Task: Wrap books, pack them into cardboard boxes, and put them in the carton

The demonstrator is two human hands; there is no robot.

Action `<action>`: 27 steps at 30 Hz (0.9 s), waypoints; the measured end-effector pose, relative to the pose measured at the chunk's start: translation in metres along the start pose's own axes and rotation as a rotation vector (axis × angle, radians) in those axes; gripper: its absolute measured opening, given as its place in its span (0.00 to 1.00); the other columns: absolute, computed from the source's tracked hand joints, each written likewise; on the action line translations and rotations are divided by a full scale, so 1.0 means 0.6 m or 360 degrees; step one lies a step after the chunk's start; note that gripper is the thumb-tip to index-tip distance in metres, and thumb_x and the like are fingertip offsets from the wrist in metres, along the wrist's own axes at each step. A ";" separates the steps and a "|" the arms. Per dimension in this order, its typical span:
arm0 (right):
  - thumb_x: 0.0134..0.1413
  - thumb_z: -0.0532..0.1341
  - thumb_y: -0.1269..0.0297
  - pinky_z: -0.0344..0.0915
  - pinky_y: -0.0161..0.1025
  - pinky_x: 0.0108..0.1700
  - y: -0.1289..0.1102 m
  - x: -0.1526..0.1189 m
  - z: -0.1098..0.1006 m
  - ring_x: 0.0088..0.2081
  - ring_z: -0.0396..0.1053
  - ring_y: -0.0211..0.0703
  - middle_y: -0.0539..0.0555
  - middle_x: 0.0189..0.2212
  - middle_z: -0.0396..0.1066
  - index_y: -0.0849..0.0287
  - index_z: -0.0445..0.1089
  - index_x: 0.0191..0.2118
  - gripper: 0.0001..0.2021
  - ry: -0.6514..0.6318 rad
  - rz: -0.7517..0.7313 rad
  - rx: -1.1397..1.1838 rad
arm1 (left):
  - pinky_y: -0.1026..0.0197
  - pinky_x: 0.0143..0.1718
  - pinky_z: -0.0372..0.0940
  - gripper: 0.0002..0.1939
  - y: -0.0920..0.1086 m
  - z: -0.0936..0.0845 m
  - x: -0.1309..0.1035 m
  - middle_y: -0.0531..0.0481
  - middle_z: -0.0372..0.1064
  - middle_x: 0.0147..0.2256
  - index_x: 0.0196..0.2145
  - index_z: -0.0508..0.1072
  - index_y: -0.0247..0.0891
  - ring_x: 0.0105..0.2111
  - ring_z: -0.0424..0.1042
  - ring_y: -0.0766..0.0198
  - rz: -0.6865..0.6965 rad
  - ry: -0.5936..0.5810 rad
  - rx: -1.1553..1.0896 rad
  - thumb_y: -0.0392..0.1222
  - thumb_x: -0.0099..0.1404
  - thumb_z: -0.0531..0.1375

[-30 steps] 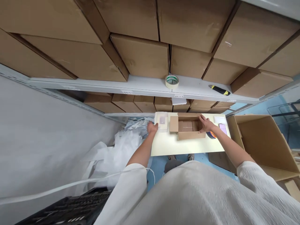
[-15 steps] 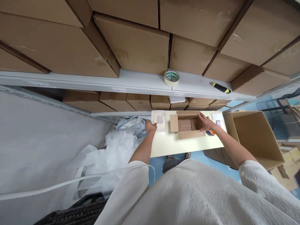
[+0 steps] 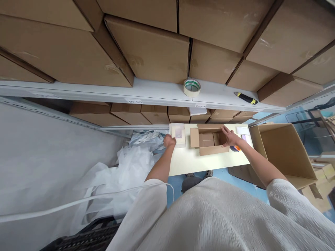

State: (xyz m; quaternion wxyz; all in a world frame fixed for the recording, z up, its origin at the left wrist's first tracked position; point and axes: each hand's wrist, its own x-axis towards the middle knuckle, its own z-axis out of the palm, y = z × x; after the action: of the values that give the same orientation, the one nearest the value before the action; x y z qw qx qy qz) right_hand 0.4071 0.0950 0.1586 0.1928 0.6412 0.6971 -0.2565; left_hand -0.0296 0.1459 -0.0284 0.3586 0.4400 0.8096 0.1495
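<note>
A small open cardboard box [image 3: 210, 150] stands on a pale yellow table [image 3: 201, 162], with smaller brown boxes packed inside. My right hand [image 3: 229, 136] rests on its right wall, fingers spread over the rim. To the box's left lies a stack of white flat packs [image 3: 178, 135]. My left hand [image 3: 169, 140] grips the near left corner of that stack. A roll of tape [image 3: 236, 148] lies just behind my right wrist, mostly hidden.
Large cardboard cartons [image 3: 154, 48] fill the shelves above and behind the table. A tape roll [image 3: 192, 87] and a yellow-black knife [image 3: 246, 98] lie on the shelf. A big open carton [image 3: 285, 153] stands right, white plastic wrapping [image 3: 123, 174] left, a black crate [image 3: 86, 237] below.
The view tilted slightly between the first earlier frame and now. Both hands stay where they were, on the stack and on the box.
</note>
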 end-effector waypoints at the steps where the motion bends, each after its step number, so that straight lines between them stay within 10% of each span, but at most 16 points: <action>1: 0.40 0.80 0.39 0.62 0.66 0.68 0.000 0.000 0.000 0.70 0.55 0.80 0.54 0.83 0.22 0.37 0.16 0.80 0.80 -0.0001 0.0003 -0.0005 | 0.41 0.58 0.70 0.18 0.003 0.000 -0.002 0.29 0.75 0.56 0.50 0.72 0.38 0.57 0.77 0.38 -0.0033 0.0014 0.0034 0.39 0.64 0.69; 10: 0.40 0.79 0.40 0.61 0.66 0.69 0.003 0.004 0.003 0.71 0.53 0.80 0.54 0.83 0.24 0.38 0.17 0.81 0.79 0.0002 -0.0007 -0.0006 | 0.48 0.56 0.69 0.17 0.020 -0.030 -0.036 0.42 0.79 0.47 0.50 0.70 0.43 0.53 0.78 0.46 -0.0055 -0.0038 -0.0025 0.38 0.65 0.68; 17: 0.40 0.79 0.41 0.61 0.65 0.69 0.006 0.006 0.008 0.73 0.51 0.80 0.55 0.83 0.24 0.38 0.20 0.82 0.77 0.0029 -0.0044 0.0019 | 0.55 0.53 0.70 0.10 0.058 -0.107 -0.087 0.49 0.77 0.41 0.43 0.73 0.43 0.46 0.79 0.55 0.0225 0.0203 -0.0219 0.38 0.65 0.66; 23: 0.38 0.79 0.37 0.63 0.62 0.68 0.003 0.005 0.005 0.73 0.50 0.78 0.55 0.83 0.26 0.38 0.24 0.82 0.77 0.0052 -0.0067 0.0022 | 0.60 0.52 0.71 0.10 0.124 -0.203 -0.145 0.47 0.77 0.47 0.49 0.71 0.41 0.48 0.77 0.58 0.0672 0.0551 -0.0418 0.40 0.71 0.63; 27: 0.39 0.78 0.38 0.61 0.61 0.69 0.003 -0.003 0.005 0.73 0.51 0.76 0.55 0.83 0.29 0.40 0.25 0.82 0.76 0.0084 -0.0104 0.0028 | 0.60 0.51 0.71 0.13 0.193 -0.207 -0.205 0.47 0.77 0.48 0.52 0.71 0.40 0.48 0.76 0.57 0.0919 0.0470 -0.0443 0.40 0.72 0.63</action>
State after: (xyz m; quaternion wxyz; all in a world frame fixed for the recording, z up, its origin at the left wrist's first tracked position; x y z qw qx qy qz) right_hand 0.4087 0.0917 0.1569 0.1602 0.6263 0.7202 -0.2518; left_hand -0.0046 0.1201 0.1782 0.2372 0.5713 0.6667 0.4158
